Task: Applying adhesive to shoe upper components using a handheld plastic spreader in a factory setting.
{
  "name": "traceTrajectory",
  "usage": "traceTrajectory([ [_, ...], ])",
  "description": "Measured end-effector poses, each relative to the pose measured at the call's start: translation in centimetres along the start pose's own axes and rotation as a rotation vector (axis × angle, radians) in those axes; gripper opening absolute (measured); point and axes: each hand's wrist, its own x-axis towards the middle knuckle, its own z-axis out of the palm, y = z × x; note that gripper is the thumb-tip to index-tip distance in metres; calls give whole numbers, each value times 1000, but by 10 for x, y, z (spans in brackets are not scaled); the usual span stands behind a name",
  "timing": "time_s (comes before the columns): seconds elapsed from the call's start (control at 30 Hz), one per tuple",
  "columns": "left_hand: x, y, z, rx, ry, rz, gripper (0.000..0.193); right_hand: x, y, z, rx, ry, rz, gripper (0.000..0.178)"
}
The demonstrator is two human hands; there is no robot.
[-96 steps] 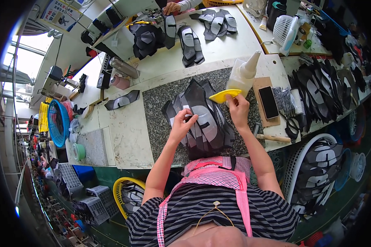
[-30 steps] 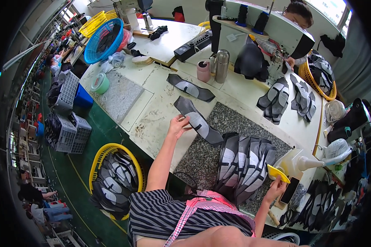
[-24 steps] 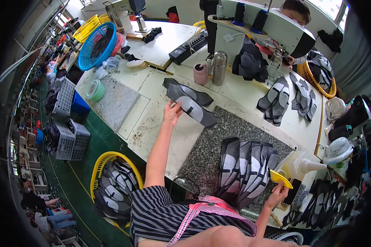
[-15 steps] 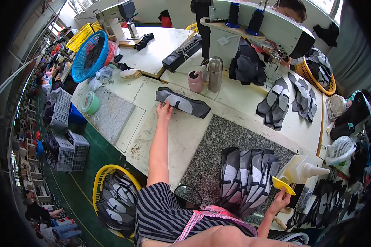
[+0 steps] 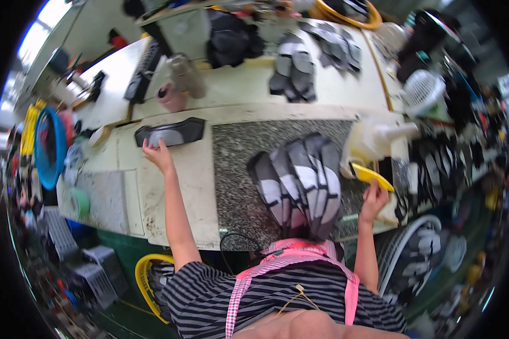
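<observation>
A single dark and light grey shoe-upper piece lies flat on the white tabletop at the left. My left hand is at its near edge, fingers stretched out and apart, the tips touching or just short of the piece. My right hand pinches a yellow flat plastic scraper beside a cloudy plastic bottle with a pointed nozzle. Between my hands, several similar upper pieces lie fanned and overlapping on the speckled stone slab.
A pink cup and a blurred steel flask stand beyond the single piece. Further upper pieces lie at the back. A yellow basket sits below left, a white basket below right. Fans stand at the right.
The view has swung, shifting the table leftward and upward in the picture. My left hand's fingers look looser at the single piece's edge. My right hand still holds the scraper near the bottle.
</observation>
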Motion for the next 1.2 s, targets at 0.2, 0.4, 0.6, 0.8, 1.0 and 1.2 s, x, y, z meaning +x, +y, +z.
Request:
traceTrajectory([
  [0.2, -195, 207, -27, -405, -927, 27, 35, 27, 16, -29, -423, 24, -295, 15],
  [0.4, -305, 285, -12, -145, -1204, 225, 51, 41, 46, -20, -548, -127, -480, 14],
  [0.6, -324, 264, 2, 118, -1190, 257, 64, 49, 94, -36, -420, 20, -8, 22],
  [0.8, -326, 246, 7, 44, -1185, 214, 65, 21, 24, 22, -320, -292, -199, 23],
  [1.0, -323, 239, 8, -60, -1209, 80, 61, 56, 37, 40, -294, -160, -194, 22],
  [1.2, -324, 248, 6, -80, -1247, -10, 58, 58, 45, 37, -422, -254, -410, 19],
])
